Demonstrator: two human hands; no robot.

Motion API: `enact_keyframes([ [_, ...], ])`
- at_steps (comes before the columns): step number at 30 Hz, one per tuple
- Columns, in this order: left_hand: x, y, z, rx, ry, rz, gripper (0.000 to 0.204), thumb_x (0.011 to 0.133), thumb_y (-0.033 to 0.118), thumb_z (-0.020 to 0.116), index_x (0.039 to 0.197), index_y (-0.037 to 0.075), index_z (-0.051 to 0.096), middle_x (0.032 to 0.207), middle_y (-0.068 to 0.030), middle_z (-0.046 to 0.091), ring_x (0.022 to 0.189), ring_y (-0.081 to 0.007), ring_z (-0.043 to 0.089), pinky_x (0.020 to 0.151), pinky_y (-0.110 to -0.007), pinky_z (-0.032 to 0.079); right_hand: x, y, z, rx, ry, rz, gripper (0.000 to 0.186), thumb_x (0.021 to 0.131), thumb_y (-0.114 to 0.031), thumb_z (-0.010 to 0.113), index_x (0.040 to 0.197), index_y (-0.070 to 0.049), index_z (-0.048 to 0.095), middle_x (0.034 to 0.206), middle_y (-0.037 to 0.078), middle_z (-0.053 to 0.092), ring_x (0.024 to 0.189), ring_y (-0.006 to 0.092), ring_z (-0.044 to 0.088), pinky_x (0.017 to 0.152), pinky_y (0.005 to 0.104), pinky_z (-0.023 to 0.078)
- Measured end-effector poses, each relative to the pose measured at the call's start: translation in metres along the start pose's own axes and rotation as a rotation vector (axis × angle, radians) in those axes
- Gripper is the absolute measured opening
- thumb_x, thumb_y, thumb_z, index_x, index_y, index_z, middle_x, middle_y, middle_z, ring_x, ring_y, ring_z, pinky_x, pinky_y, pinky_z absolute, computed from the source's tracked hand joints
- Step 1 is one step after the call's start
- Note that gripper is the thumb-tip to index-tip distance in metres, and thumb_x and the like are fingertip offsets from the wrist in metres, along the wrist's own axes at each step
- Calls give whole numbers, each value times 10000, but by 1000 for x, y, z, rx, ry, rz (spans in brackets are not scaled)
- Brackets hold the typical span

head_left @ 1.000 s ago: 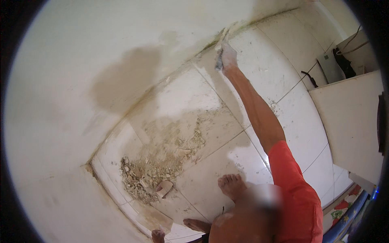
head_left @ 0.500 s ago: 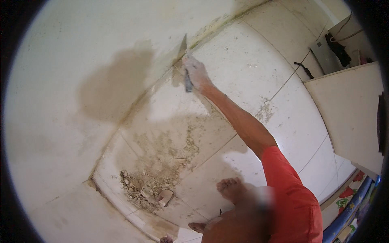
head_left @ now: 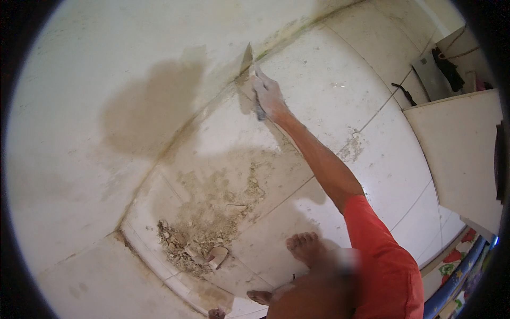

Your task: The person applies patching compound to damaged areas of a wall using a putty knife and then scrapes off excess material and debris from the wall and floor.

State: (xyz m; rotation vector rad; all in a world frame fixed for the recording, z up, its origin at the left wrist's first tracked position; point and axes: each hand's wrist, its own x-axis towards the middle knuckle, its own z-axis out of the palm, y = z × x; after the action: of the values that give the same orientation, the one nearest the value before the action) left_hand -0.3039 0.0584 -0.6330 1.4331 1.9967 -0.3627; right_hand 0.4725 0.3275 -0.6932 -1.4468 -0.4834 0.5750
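Note:
My right hand (head_left: 270, 97), dusted white, is closed around the handle of a putty knife (head_left: 248, 57). Its grey blade points up at the wall (head_left: 154, 48), beside the joint where wall meets floor. The dark handle end shows below my fist. Stained, damp-looking patches mark the wall, and a brownish line runs along the joint. A small brown shape at the lower edge, left of my feet, may be part of my left hand (head_left: 217, 313); no fingers can be made out there.
A heap of plaster rubble (head_left: 186, 247) with a curved shard (head_left: 218, 257) lies on the tiled floor (head_left: 382, 154) near the corner. My bare foot (head_left: 305, 247) is right of it. At right stand a pale cabinet (head_left: 457, 143), a grey box (head_left: 433, 74) and a black bent object (head_left: 405, 94).
My right hand and the putty knife have shifted slightly right in the picture, along with the nearby wall joint. The grip is the same, and the rubble looks unchanged.

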Motion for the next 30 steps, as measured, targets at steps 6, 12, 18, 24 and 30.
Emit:
enact_keyframes([
  [6,-5,-4,1,-15,10,-19,218,885,173,678,999,1,607,860,-156,633,812,-272,611,700,-390,499,-1,-20,-64,131,-154,223,304,1027,-273,449,1016,-28,628,723,40,615,491,80,516,402,224,399],
  [12,-7,-8,3,-33,21,-24,221,897,174,672,1023,3,610,882,-155,636,836,-272,612,715,-386,501,4,-14,-87,385,-158,346,277,1018,-275,458,946,-50,602,749,42,619,549,78,538,449,229,434],
  [18,-11,-10,3,-38,38,-28,225,910,176,665,1047,5,614,905,-154,639,860,-272,613,730,-381,502,4,-5,-67,774,-95,362,459,1025,-482,440,1008,-30,517,707,27,520,506,83,471,445,234,456],
  [24,-12,-13,3,-47,47,-38,230,922,177,658,1071,6,618,927,-153,641,885,-272,614,745,-377,503,5,2,-81,1225,-650,320,577,1017,-594,330,981,-43,497,656,-11,417,424,72,365,361,210,358],
  [30,-12,-12,4,-48,56,-44,236,935,179,652,1095,8,622,950,-152,644,909,-272,614,760,-372,505,0,-5,-91,1356,-534,440,549,1034,-550,314,1108,-40,503,687,26,450,394,67,385,340,223,381],
])
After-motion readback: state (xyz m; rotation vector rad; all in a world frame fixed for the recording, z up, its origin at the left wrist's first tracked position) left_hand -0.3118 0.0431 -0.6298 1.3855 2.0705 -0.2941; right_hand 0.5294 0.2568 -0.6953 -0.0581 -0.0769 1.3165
